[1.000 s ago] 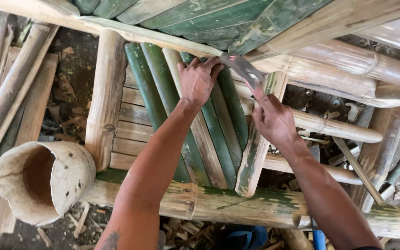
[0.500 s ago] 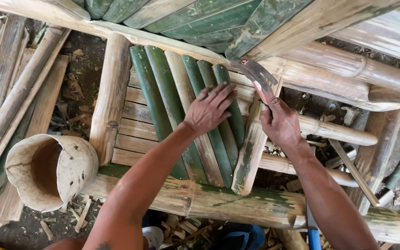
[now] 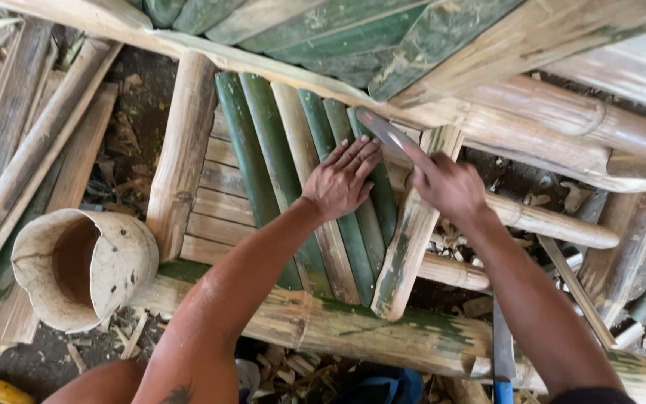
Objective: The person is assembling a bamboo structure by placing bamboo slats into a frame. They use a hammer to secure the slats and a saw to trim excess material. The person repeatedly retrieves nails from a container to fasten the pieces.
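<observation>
The left hand [image 3: 340, 182] lies flat and spread, palm down, on a row of green and tan split-bamboo slats [image 3: 293, 172] laid side by side across a round-pole bamboo frame [image 3: 383, 340], apparently to keep them tight against one another and stop them sliding on the poles beneath. The fingertips reach toward the rightmost slats of the row, where the next piece comes in. The right hand [image 3: 448, 187] is closed in a fist around the handle of a grey, curved metal blade [image 3: 385, 135], whose tip points far and left over the far ends of the slats; the grip looks firm, suited to chopping or paring. Just below that hand a loose, mottled green-and-tan slat [image 3: 405, 251] lies at a slant, its near end on the thick near pole of the frame and its far end under the right hand, so it is not yet parallel with the others. A thick pale upright bamboo post [image 3: 182, 153] bounds the slat row on the left. Near left, a short hollow section of pale bamboo stump [image 3: 84, 269] sits on the ground, open end facing left, among chips and offcuts [image 3: 293, 370].
</observation>
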